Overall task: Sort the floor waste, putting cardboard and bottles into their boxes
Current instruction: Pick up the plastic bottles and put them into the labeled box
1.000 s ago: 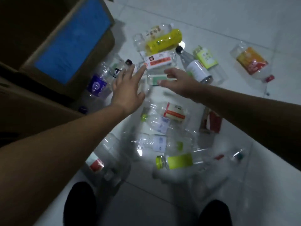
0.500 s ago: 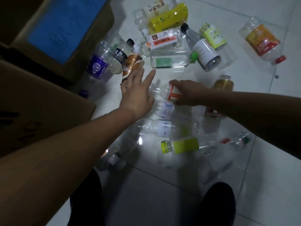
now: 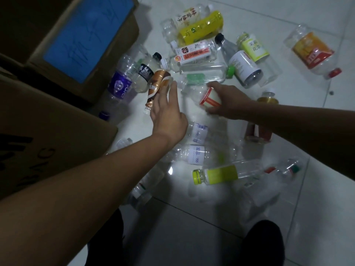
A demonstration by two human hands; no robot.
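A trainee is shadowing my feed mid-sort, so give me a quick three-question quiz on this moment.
1. True or false: the right hand grips the red-and-white labelled bottle.
2. The left hand is: A) fisted, B) open-fingered by the copper bottle, C) holding cardboard.
3. Fill in: the panel on the cardboard box is coloured ___.
Key: 1 true; 2 B; 3 blue.
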